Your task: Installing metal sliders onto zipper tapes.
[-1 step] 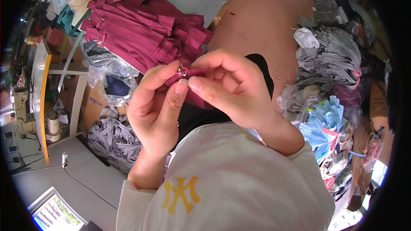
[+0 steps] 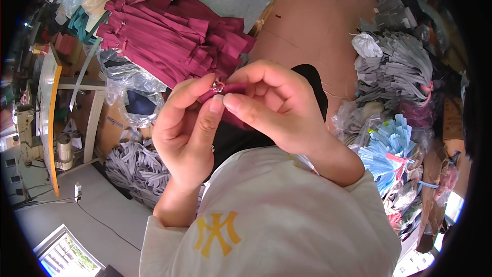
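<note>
A maroon fabric strap is held up in front of my chest, with a small shiny metal clasp on it. My left hand pinches the strap at the clasp between thumb and forefinger. From the other side my right hand grips the strap, its thumb tip close to the left thumb and its forefinger curled over the top. The rest of the strap is partly hidden behind my fingers. Just beyond my hands lies a large pile of maroon fabric strips, some with small metal fittings at one end.
Grey strips lie heaped at the left, near clear plastic bags and an orange-edged table. To the right are bundled grey strips and a tied light blue bundle. Brown floor stretches ahead.
My right hand has shifted very slightly to the left. Both hands keep their hold on the strap.
</note>
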Motion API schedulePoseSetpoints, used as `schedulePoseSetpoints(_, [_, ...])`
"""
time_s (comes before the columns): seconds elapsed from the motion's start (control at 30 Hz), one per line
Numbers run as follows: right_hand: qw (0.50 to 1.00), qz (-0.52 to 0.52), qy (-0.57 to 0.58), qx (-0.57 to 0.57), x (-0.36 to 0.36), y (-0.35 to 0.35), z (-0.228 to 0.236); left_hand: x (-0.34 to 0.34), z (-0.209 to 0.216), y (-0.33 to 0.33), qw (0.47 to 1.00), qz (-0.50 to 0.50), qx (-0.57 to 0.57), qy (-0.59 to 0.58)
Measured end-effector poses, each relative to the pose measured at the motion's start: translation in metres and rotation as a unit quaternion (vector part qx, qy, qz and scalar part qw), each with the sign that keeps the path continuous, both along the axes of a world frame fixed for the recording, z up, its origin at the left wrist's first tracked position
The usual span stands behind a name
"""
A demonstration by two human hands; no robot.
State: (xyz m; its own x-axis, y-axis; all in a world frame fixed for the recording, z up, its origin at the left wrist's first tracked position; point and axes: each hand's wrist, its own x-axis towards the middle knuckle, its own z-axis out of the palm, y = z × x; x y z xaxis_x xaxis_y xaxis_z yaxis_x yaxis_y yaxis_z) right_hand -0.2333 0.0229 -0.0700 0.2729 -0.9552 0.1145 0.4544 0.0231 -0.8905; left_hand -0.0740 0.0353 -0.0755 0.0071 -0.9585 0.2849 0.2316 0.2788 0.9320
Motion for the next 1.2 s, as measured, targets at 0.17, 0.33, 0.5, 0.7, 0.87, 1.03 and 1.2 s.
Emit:
schedulePoseSetpoints(0.17, [0.998, -0.042, 0.044, -0.035, 0.001, 0.0, 0.001, 0.0, 0.0, 0.0, 1.0, 0.006, -0.019, -0.014])
schedulePoseSetpoints(0.33, [0.995, -0.033, 0.081, -0.052, -0.001, -0.001, 0.004, -0.002, -0.001, 0.002, 0.999, 0.006, 0.015, 0.046])
schedulePoseSetpoints(0.5, [0.996, -0.018, 0.089, -0.023, -0.003, -0.003, 0.007, 0.001, 0.0, 0.004, 0.984, -0.025, 0.098, 0.146])
schedulePoseSetpoints(0.7, [0.984, -0.006, 0.173, -0.044, -0.008, -0.007, 0.015, 0.003, -0.007, 0.005, 0.993, -0.018, 0.058, 0.103])
schedulePoseSetpoints(0.87, [0.988, 0.009, 0.153, -0.017, -0.009, -0.008, 0.015, 0.003, -0.009, 0.004, 0.994, -0.028, 0.047, 0.096])
schedulePoseSetpoints(1.03, [0.99, 0.021, 0.139, -0.006, -0.008, -0.008, 0.016, 0.004, -0.007, 0.003, 0.987, -0.055, 0.066, 0.134])
schedulePoseSetpoints(1.2, [0.917, -0.127, 0.219, -0.308, 0.001, -0.018, -0.005, -0.001, 0.002, -0.003, 0.989, -0.024, 0.071, 0.13])
